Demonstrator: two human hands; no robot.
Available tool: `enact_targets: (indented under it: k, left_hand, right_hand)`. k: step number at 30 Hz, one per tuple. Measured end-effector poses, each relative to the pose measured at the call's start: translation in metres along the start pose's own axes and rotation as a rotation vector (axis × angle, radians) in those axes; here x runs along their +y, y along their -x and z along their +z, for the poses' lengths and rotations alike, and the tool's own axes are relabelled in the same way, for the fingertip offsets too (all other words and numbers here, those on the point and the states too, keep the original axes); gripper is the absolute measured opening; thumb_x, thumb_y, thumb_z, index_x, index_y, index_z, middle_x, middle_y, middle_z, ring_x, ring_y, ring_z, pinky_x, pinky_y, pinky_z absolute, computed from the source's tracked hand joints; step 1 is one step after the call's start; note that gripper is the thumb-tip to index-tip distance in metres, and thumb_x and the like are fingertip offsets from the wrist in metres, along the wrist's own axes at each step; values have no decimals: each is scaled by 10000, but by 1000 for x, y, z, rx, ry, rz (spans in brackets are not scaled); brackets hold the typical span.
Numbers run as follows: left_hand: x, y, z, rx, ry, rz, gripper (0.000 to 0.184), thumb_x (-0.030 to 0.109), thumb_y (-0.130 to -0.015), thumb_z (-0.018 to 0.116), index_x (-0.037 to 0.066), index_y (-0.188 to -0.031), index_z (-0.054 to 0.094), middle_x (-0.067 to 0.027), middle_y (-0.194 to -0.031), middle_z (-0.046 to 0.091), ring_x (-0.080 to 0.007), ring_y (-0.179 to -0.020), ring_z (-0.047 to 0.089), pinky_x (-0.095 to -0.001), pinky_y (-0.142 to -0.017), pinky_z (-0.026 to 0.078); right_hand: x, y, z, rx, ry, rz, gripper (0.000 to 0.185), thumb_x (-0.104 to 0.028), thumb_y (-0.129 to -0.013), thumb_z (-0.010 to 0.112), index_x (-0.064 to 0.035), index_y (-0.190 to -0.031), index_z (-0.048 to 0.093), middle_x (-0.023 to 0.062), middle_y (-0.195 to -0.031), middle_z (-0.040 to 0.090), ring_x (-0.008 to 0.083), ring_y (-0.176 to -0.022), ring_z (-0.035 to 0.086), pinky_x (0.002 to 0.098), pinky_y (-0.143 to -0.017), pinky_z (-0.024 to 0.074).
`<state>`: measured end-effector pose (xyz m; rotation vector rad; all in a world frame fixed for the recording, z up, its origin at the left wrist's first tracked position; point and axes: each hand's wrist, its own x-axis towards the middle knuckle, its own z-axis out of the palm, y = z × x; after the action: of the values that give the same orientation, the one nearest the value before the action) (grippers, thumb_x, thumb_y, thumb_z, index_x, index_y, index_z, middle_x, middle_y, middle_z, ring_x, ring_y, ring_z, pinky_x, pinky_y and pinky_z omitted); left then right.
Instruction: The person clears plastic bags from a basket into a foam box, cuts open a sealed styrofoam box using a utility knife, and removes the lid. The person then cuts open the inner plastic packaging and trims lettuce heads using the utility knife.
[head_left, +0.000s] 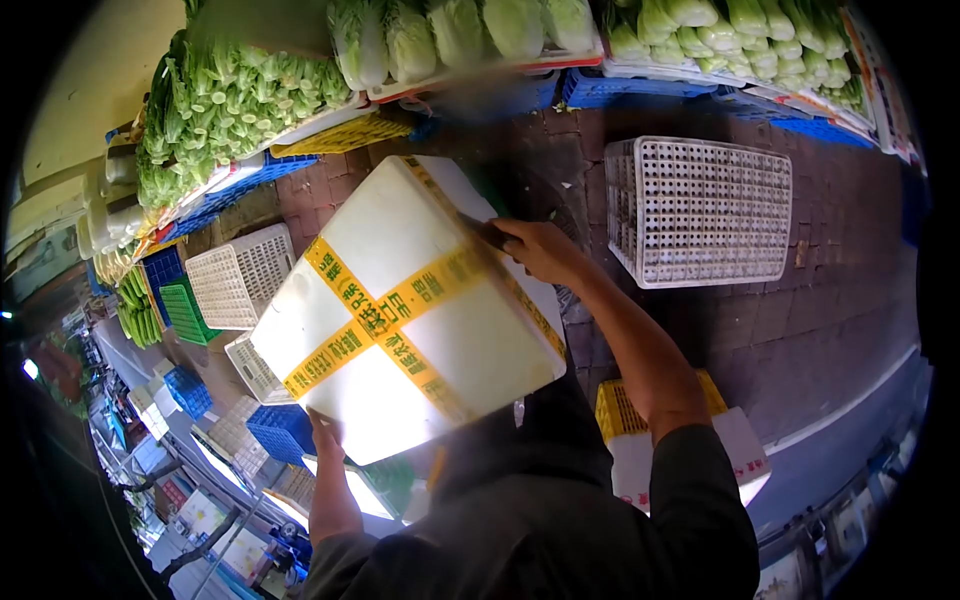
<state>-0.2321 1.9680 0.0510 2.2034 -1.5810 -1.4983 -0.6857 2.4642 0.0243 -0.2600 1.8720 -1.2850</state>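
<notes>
A white styrofoam box [440, 385], tilted and sealed with crossed yellow printed tape [378, 322], is held up in front of my body. My left hand [327, 440] grips its lower left corner, with most of the fingers hidden behind it. At the upper right side, the fingers of my right hand [540, 250] are bent against the box edge. A dark patch shows at those fingertips, and I cannot make out whether it is a shadow or a small object.
White perforated crates stand on the brick floor at right [700, 212] and left [240, 275]. Celery-like greens [235, 100], Chinese cabbages [460, 32] and bok choy [740, 35] line the stall ahead. Behind my right arm are a yellow crate [622, 408] and another white box [720, 450].
</notes>
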Motion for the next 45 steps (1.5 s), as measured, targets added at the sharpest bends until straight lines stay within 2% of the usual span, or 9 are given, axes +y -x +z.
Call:
enact_targets:
  k: [12,15,27,30,33,37,40,43,45]
  left_hand:
    - [-12,-27,-22,-83,-18,25,738,642,-975,498,42,-1403,490,-10,-1033,621,-90,-725,554,-212,-579,434]
    - [-1,-4,-6,-82,-1,5,759,640,-970,513,25,-1414,477,-57,-1175,608,-142,-929,607,-257,-745,505]
    - [-6,-19,-5,-125,28,-41,809,702,-923,520,95,-1452,456,-79,-1307,590,-246,-1150,595,-415,-975,499]
    - [-8,-15,0,-132,44,-10,671,647,-950,542,54,-1260,599,22,-761,581,-72,-525,484,-222,-439,358]
    - [-15,-30,-12,-171,15,-22,589,637,-955,545,94,-1161,643,85,-600,437,-45,-402,277,-232,-377,178]
    - [-11,-38,-48,-313,-51,5,658,600,-965,558,43,-1316,560,-34,-927,621,-117,-697,559,-257,-587,444]
    - [17,7,-49,-423,-15,80,769,569,-1000,501,0,-1500,369,-175,-1459,480,-275,-1270,515,-395,-1078,412]
    - [60,14,-90,-339,-353,324,648,474,-1062,412,5,-1508,383,-156,-1441,507,-256,-1237,536,-374,-1062,416]
    - [76,-37,-146,-561,93,330,605,458,-1054,453,25,-1476,435,-137,-1367,567,-235,-1142,604,-364,-958,505]
  right_hand:
    - [82,102,4,-150,63,50,472,-108,-963,582,-100,-1431,524,149,-894,697,176,-689,637,316,-685,526]
    - [100,129,7,-165,63,71,419,-159,-963,582,-133,-1381,566,204,-1147,689,364,-995,691,383,-858,519]
    - [162,226,62,-51,-232,281,428,-96,-958,615,-186,-1375,586,71,-769,649,110,-594,571,276,-577,491]
    - [150,242,74,8,-341,363,424,-97,-959,619,-155,-1376,578,60,-814,634,105,-651,567,282,-578,485]
    - [168,269,105,82,-643,550,399,-75,-968,586,-100,-1366,575,52,-869,600,110,-700,554,288,-571,476]
    - [167,300,147,260,-772,478,397,-100,-957,576,-41,-1348,551,43,-953,597,139,-780,570,296,-619,508]
    - [175,310,175,577,-746,524,400,-109,-951,567,-29,-1342,539,73,-913,610,162,-745,604,336,-619,540]
    - [153,310,186,720,-912,481,332,-96,-949,558,-7,-1268,533,101,-901,627,201,-731,648,368,-640,566]
    - [132,302,187,745,-924,430,304,-91,-956,554,0,-1244,528,108,-902,627,208,-726,652,374,-659,569]
